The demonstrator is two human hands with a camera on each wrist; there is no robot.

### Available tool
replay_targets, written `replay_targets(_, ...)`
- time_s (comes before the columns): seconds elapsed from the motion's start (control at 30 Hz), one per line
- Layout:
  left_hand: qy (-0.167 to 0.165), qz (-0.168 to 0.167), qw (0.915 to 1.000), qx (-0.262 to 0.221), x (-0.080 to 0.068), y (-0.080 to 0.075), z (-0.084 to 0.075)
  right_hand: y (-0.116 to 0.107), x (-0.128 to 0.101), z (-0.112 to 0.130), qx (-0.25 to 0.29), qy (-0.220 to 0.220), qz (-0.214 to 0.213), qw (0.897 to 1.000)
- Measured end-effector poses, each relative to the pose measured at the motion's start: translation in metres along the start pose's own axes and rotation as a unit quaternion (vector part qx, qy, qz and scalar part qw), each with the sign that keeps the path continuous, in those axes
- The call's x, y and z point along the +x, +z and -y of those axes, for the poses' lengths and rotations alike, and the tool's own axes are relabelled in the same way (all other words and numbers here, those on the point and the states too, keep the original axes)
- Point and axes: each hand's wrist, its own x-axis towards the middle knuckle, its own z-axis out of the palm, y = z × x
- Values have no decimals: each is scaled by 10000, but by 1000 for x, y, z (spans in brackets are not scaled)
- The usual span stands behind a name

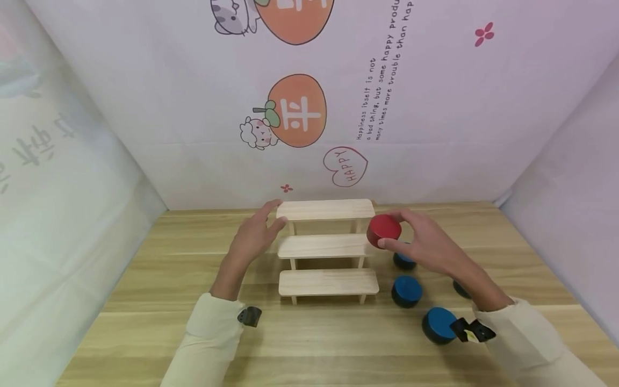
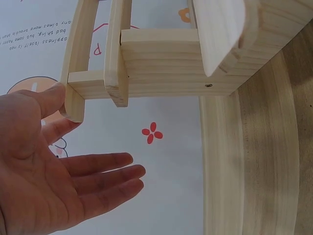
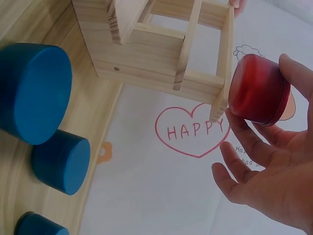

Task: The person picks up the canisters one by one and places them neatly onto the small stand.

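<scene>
Pinching the red puck [image 1: 384,228] only by fingertips, the right hand [image 1: 427,247] may drop it beside the three-step wooden shelf [image 1: 326,246], while the flat, empty left hand [image 1: 253,234] only touches the shelf's far end.

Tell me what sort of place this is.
Probably a staged tabletop booth, not a lived-in room: a wood-grain table walled by cartoon-printed white sheets, with a three-step pale wooden riser and round blue tins laid out.

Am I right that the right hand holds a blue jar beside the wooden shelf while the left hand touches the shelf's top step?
Not quite: the jar in the right hand is red, as the head and right wrist views show. The blue jars sit on the table. The left hand does touch the wooden shelf at its top step.
</scene>
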Motion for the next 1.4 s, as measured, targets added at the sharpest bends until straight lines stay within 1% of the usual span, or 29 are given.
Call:
replay_targets(0.3, -143, 34, 9999, -81, 1, 1, 0, 4, 9, 9, 15, -84, -54, 9999)
replay_targets(0.53, -247, 10, 9996, -97, 1, -1, -1, 8, 16, 20, 21, -183, -6, 9998)
replay_targets(0.7, -228, 53, 9997, -27, 3, 1, -2, 9, 23, 20, 122, -283, 62, 9995)
replay_targets(0.9, -374, 48, 9993, 75, 3, 0, -3, 12, 31, 23, 134, -222, 53, 9997)
replay_targets(1.03, -357, 73, 9993, 71, 3, 1, -4, 14, 36, 26, 166, -150, 63, 9997)
replay_targets(1.2, -309, 78, 9995, 81, 2, 0, -4, 20, 50, 32, 339, -116, 131, 9993)
replay_targets(1.4, -231, 44, 9997, 49, 2, 0, -3, 25, 67, 39, 363, -313, 183, 9987)
